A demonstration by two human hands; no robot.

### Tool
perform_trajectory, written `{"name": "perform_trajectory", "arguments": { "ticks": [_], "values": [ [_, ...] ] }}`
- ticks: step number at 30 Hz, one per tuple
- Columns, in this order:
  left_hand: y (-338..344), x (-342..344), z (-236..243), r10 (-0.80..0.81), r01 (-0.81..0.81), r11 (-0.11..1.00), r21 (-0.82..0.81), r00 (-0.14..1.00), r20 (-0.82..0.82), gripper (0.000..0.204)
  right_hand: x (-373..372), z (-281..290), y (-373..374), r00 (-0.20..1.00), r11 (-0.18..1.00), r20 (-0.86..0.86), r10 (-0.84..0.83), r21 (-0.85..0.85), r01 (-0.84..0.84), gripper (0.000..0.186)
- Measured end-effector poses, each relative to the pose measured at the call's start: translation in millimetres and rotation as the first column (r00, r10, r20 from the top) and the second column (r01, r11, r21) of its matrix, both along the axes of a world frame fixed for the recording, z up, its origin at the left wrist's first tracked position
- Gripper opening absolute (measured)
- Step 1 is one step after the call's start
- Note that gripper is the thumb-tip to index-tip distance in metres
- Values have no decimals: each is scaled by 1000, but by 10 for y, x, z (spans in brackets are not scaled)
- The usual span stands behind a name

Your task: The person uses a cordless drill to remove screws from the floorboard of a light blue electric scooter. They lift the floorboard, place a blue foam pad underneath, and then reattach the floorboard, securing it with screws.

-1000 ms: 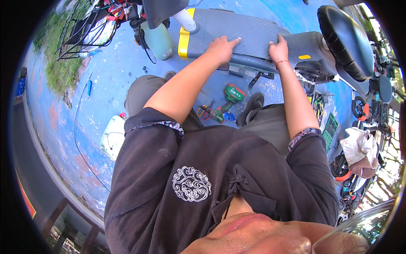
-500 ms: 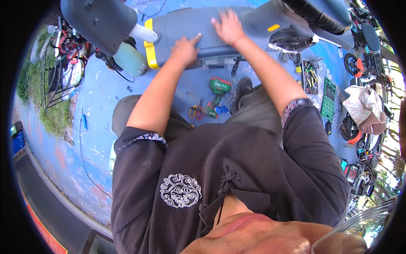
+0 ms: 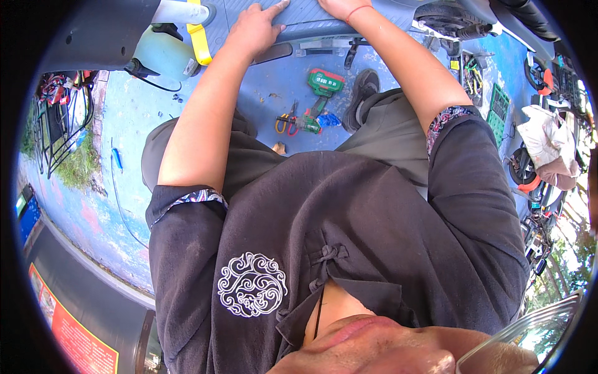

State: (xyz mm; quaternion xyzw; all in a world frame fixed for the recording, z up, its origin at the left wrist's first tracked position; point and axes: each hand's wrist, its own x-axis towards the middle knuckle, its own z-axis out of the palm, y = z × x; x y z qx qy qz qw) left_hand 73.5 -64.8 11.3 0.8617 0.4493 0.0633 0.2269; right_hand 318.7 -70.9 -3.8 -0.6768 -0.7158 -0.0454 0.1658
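At the top edge lies a scooter's dark grey, ribbed deck (image 3: pixel 305 20), with a yellow strip (image 3: pixel 199 45) across its left end. My left hand (image 3: pixel 254 30) rests on the deck near that strip, index finger and thumb stretched apart, holding nothing. My right hand (image 3: pixel 347 6) is at the deck further right. Its fingers run past the top edge, so whether it is open or closed is hidden. A white post (image 3: pixel 182 12) rises at the left end, beside a large dark panel (image 3: pixel 93 37).
A green and red power drill (image 3: pixel 325 82) lies on the blue floor between my feet, near pliers with coloured handles (image 3: pixel 288 123). A scooter wheel (image 3: pixel 443 17), a tool tray (image 3: pixel 474 78) and a green case (image 3: pixel 498 112) are to the right. A blue-handled cable (image 3: pixel 117 159) lies left.
The view has shifted, so deck and hands sit higher in the picture. My right hand, earlier blurred with fingers spread over the deck, is now partly cut off. My left hand stays on the deck.
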Motion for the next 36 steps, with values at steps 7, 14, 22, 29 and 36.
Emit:
{"name": "perform_trajectory", "arguments": {
  "ticks": [7, 14, 22, 29, 36],
  "values": [
    [56, 36, -72, 100, -101, 990, -100, 995, -23, 57, -208, 86, 47, 996, 994, 63, -67, -79, 71, 67],
    [140, -22, -289, 29, -24, 992, 124, 999, -40, 57, -206, 232, 339, 995, 998, 92, -43, -33, 47, 81],
    [120, 36, -183, 27, -27, 999, 19, 1000, -1, 59, -241, 33, 171, 969, 973, 110, -219, 93, 210, 81],
    [74, 52, -145, 53, -53, 999, -12, 997, -56, 59, -312, 82, 46, 974, 974, -131, -185, -153, 165, 90],
    [113, 134, -151, 11, -9, 999, 37, 999, -47, 59, 164, -15, 50, 957, 959, 94, -273, -52, 279, 93]
  ]
}}
